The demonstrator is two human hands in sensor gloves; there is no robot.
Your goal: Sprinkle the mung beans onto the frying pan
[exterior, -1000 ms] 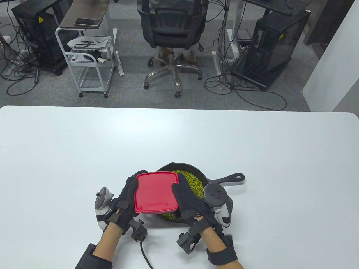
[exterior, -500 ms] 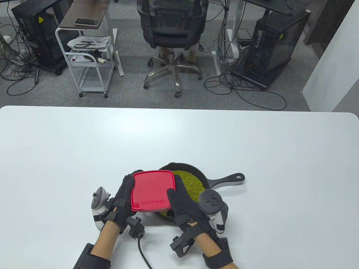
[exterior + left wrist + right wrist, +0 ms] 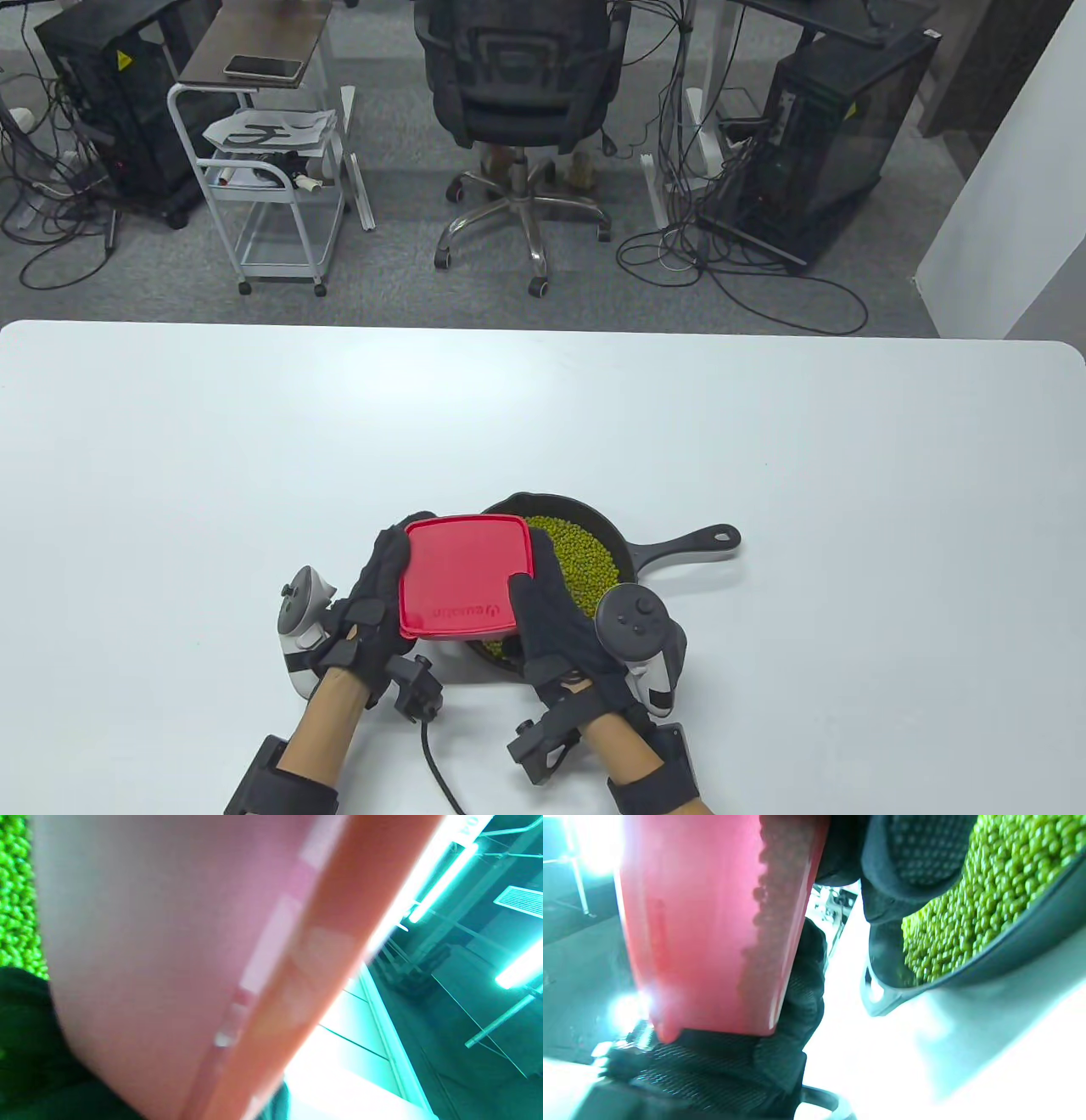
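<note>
A red-lidded plastic container is held between both gloved hands over the left part of a black cast-iron frying pan. The pan holds a layer of green mung beans. My left hand grips the container's left side. My right hand grips its right side, thumb on the lid. In the right wrist view the container has a few beans inside, and the pan's beans lie to the right. The left wrist view is filled by the blurred container, with beans at the left edge.
The pan's handle points right and away from me. The white table spreads around the pan. A cable trails from my left wrist over the near table edge. An office chair and a cart stand beyond the table.
Both hands and the container have shifted slightly left and toward me over the last second; between half a second ago and now they are almost still.
</note>
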